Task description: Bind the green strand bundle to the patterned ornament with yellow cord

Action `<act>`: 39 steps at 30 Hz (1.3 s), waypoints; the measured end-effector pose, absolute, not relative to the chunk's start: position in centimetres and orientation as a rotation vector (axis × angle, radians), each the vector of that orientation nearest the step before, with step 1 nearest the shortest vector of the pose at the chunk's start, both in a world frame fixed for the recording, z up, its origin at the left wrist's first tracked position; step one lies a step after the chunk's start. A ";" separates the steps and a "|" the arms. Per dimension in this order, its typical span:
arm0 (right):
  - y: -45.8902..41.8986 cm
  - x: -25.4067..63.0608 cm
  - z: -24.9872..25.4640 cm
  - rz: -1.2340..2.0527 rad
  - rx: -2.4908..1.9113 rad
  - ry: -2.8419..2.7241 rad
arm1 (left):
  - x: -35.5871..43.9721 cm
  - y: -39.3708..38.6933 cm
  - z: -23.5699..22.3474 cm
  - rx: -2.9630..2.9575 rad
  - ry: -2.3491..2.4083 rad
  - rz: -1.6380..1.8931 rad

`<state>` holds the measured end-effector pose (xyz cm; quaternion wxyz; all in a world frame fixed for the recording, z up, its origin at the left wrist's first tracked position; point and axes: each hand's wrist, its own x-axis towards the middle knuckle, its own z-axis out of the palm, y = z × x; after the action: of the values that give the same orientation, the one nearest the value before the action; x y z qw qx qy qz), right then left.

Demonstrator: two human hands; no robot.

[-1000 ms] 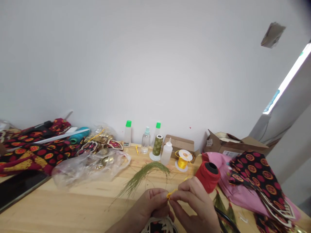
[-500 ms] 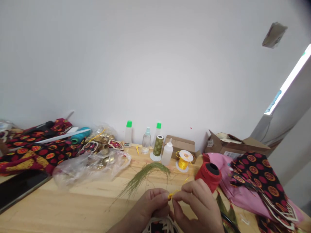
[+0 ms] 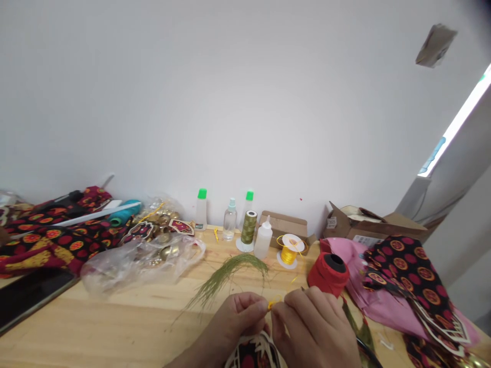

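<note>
Thumb and forefinger of my left hand pinch a yellow cord close to a small loop in it. My right hand is closed on the same cord just to the right, its fingertips partly hidden behind the knuckles. Below the hands, at the bottom edge, is a dark patterned fabric piece with a pale cut-out border; whether the cord joins it I cannot tell. Beyond my hands lies a bundle of green threads. A red thread cone stands just past my right hand.
Toward the wall stand a yellow cord spool, a green thread spool, a white squeeze bottle and a clear bottle. At left are a plastic bag and a phone. Pink cloth lies right.
My right hand has turned over the cord, with its knuckles now more toward the camera and its fingers more closed. My left hand keeps its pinch. The view has shifted slightly.
</note>
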<state>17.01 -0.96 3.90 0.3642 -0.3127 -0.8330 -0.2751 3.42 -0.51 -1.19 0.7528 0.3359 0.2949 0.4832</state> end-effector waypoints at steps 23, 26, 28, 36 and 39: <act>-0.5 16.7 2.0 -0.425 -0.880 -2.144 | 3.1 -0.3 -1.0 0.762 0.862 1.106; -0.4 16.8 2.0 -0.269 -0.854 -2.118 | 3.2 -0.2 -1.4 0.734 0.906 1.148; -0.3 16.8 2.1 -0.199 -0.836 -2.090 | 3.3 -0.3 -1.5 0.719 0.928 1.178; -0.1 16.3 2.3 0.022 -0.862 -1.971 | 3.6 -0.9 -0.2 0.689 0.891 1.225; -0.1 16.3 2.2 0.155 -0.931 -1.969 | 3.4 -0.9 -0.3 0.686 0.895 1.217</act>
<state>16.26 -0.12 2.24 0.4610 -0.3785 -0.8001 0.0628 3.44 -0.85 -0.28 0.6753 0.3051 0.3977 0.5411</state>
